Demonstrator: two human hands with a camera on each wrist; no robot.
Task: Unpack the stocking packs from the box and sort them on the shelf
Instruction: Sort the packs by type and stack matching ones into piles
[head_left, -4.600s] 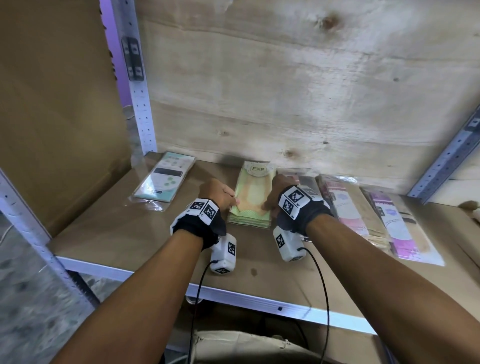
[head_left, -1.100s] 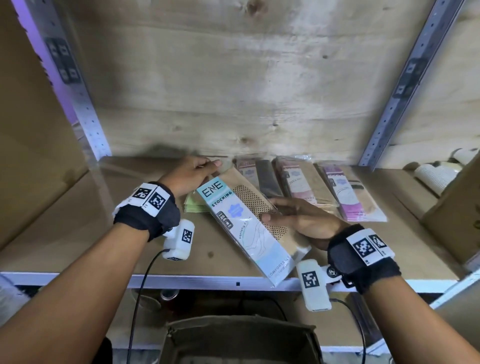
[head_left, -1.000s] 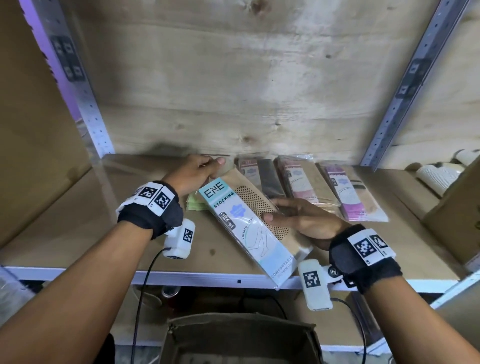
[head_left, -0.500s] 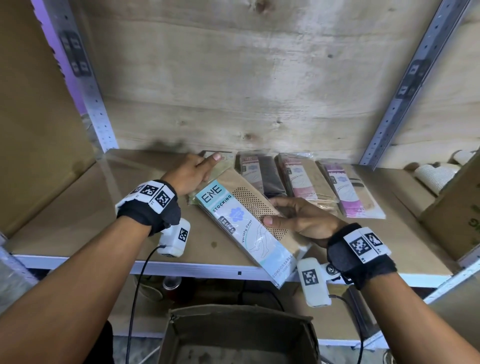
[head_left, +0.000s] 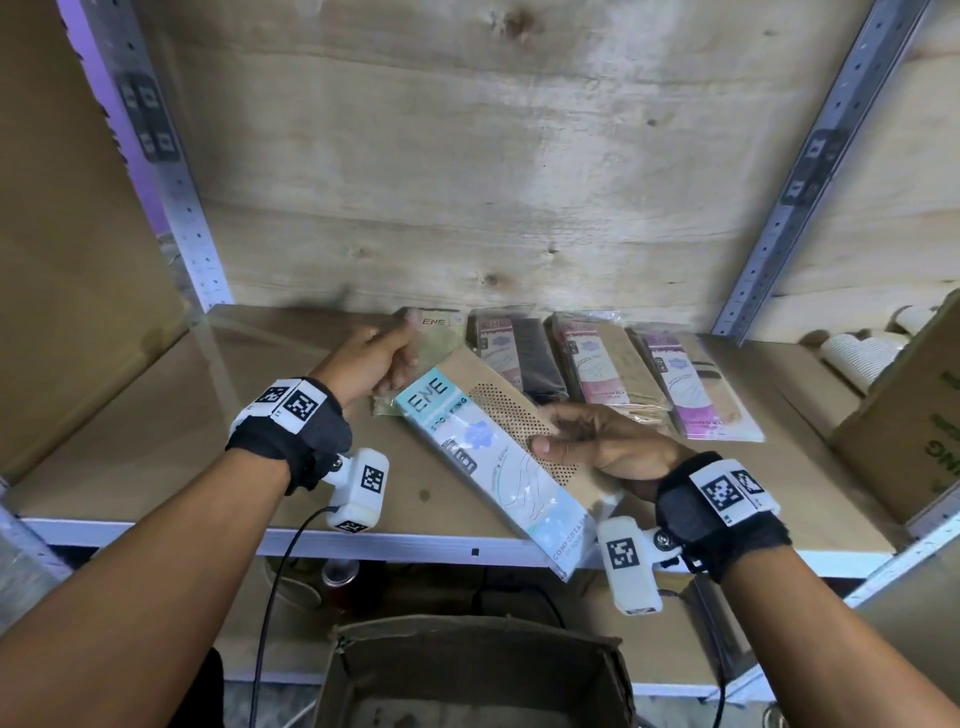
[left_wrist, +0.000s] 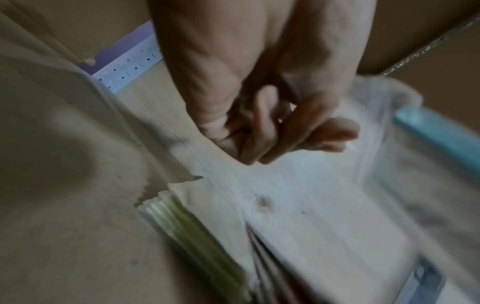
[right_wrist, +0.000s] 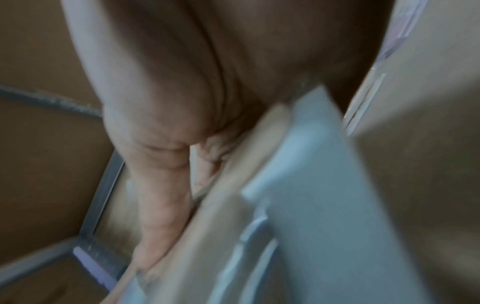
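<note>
A brown shelf (head_left: 156, 441) backed by plywood carries a far row of stocking packs (head_left: 597, 364). The right hand (head_left: 602, 441) grips a long blue-and-tan pack (head_left: 493, 457) printed ENE, lying slanted over the near edge. The left hand (head_left: 374, 364), fingers curled, hovers by the green pack (head_left: 441, 338), holding nothing.

Left hand (head_left: 375, 358) fingers curled; right hand (head_left: 602, 444) gripping.
</note>
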